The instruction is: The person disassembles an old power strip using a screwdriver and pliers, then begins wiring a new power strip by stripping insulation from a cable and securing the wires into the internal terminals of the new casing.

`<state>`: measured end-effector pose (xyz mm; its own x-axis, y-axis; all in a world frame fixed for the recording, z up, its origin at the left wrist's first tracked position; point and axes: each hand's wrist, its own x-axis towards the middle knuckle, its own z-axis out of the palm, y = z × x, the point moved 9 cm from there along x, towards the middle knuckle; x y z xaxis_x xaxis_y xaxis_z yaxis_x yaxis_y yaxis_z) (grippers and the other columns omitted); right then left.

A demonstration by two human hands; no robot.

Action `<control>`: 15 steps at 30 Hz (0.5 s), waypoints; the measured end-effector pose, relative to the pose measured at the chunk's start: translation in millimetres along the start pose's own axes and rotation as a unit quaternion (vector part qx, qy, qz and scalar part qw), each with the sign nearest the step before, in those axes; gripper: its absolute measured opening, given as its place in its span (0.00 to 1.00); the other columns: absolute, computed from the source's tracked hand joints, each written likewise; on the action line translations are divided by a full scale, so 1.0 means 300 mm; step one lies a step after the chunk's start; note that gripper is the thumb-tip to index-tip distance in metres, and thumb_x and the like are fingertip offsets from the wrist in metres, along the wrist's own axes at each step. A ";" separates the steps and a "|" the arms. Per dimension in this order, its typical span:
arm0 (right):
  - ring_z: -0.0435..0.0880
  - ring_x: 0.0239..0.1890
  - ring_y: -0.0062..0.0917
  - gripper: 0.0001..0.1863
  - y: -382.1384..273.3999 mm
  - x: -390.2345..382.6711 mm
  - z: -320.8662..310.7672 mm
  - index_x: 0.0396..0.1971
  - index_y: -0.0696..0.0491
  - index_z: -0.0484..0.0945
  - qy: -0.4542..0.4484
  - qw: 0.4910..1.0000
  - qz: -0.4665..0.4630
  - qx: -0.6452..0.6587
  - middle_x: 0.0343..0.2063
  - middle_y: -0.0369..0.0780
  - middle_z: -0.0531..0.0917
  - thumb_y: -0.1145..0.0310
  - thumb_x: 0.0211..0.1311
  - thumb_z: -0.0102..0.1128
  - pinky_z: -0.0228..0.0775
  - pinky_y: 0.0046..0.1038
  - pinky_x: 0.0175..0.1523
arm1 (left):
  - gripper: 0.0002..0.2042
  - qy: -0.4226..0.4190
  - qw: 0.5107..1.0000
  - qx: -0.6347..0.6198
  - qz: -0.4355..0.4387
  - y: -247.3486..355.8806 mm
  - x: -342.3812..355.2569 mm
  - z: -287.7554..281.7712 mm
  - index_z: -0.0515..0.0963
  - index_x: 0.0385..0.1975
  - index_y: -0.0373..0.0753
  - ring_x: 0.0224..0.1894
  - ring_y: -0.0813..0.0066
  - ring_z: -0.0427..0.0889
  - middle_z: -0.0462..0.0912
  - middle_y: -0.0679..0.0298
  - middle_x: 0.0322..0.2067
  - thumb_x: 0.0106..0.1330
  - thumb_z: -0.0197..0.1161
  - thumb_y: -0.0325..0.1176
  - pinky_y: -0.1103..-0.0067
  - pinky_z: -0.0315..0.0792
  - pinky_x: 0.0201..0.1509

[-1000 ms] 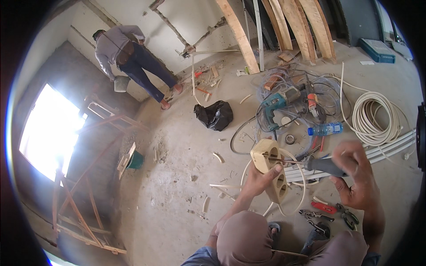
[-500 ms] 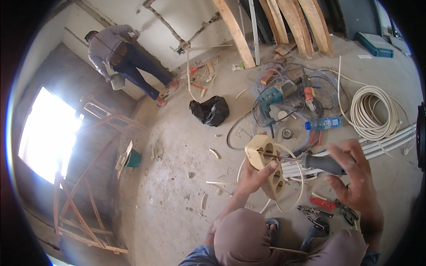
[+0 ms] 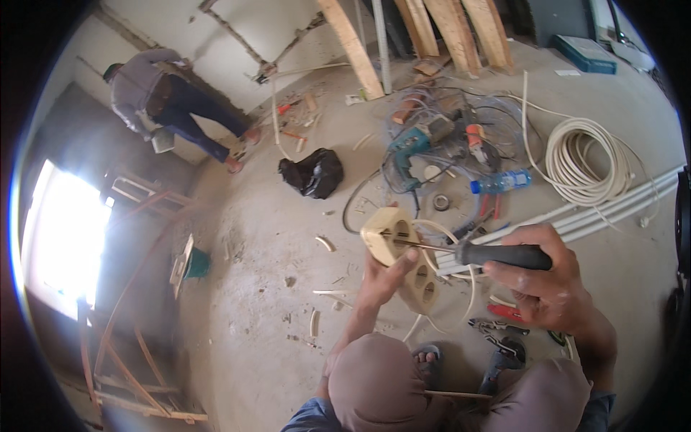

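My left hand [image 3: 380,282] grips a cream multi-socket power strip [image 3: 379,232] above my knees, its thumb across the face near the sockets. In my right hand [image 3: 551,281] is a screwdriver [image 3: 500,255] with a thick dark handle. Its metal shaft points left, and the tip meets the strip's upper socket area; whether it sits on a screw there I cannot tell. My right fingers are closed round the handle's rear. A white cable [image 3: 471,299] loops beside the strip.
Pliers [image 3: 497,331] and a red-handled tool [image 3: 506,312] lie by my feet. Beyond are a teal power drill [image 3: 410,153], a water bottle [image 3: 502,181], coiled cable [image 3: 586,162], white pipes [image 3: 626,201] and a black bag [image 3: 314,173]. Another person [image 3: 162,97] bends at the far-left wall.
My right fingers, loose and blurred around the handle before, have closed on it. The strip and screwdriver stay together. The whole scene has shifted left in view.
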<state>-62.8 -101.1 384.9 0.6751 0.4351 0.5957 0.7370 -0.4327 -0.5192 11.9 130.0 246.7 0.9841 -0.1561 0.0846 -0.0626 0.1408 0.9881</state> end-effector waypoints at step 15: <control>0.82 0.29 0.28 0.25 0.074 -0.016 0.035 0.50 0.50 0.82 -0.074 0.992 0.015 -0.097 0.33 0.39 0.77 0.71 0.47 0.74 0.78 0.29 0.31 | 0.40 0.086 0.996 0.017 -0.027 -0.160 0.028 -0.109 0.59 0.68 0.40 0.51 0.70 0.76 0.71 0.60 0.55 0.57 0.72 0.40 0.69 0.76 0.53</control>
<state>-49.2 -104.5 364.0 0.7047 0.5244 0.4779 0.7061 -0.5845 -0.3998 28.5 154.1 195.8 0.9999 0.0079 0.0103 -0.0110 0.1023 0.9947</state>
